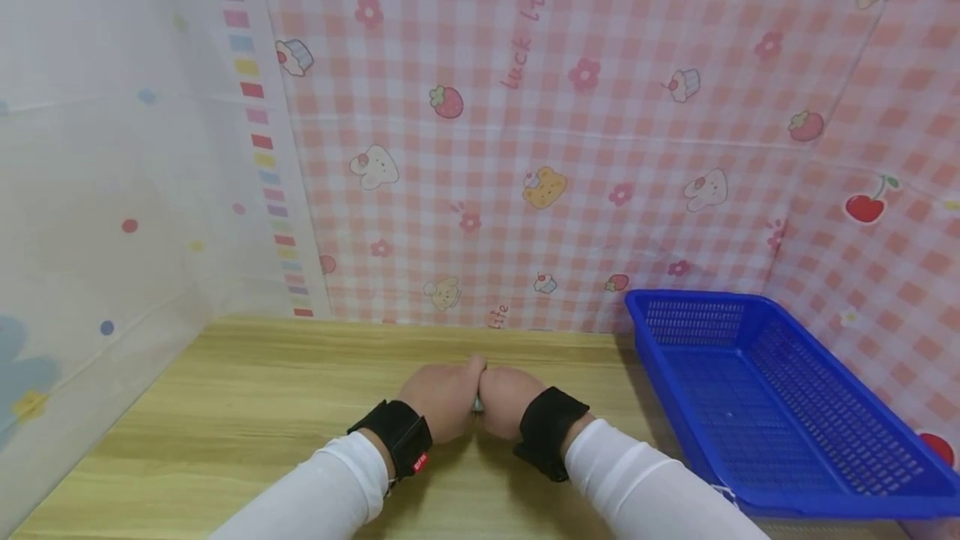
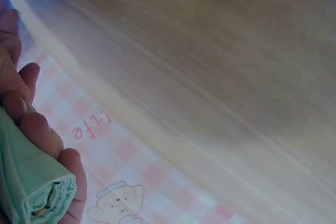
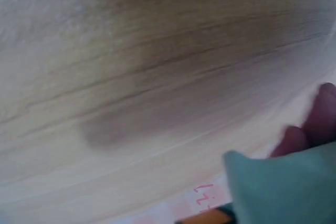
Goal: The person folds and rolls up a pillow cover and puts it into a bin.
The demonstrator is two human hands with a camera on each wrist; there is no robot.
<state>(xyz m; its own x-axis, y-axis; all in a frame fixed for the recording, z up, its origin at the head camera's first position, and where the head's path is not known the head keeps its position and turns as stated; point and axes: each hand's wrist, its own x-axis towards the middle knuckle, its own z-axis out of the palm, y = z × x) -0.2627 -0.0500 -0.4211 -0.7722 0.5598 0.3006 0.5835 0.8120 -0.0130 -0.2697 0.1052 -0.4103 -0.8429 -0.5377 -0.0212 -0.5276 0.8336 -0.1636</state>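
Note:
A roll of mint green cloth (image 2: pixel 26 177) is gripped between my two hands, which meet close over the table. In the left wrist view the fingers of my left hand (image 1: pixel 442 397) curl round the roll, and its spiral end shows a small orange bit inside. My right hand (image 1: pixel 510 398) grips the roll from the other side, its fingertips (image 3: pixel 320 116) showing past the cloth (image 3: pixel 289 187) in the right wrist view. An orange and dark piece (image 3: pixel 210 216) sticks out from the cloth there. From the head view the hands hide nearly all of the roll.
To the right, a blue plastic basket (image 1: pixel 671 415) with meshed walls stands on the wood-grain table (image 1: pixel 247 407). A pink checked curtain (image 1: pixel 480 157) hangs behind the table, and a pale dotted sheet (image 1: pixel 112 190) covers the left side.

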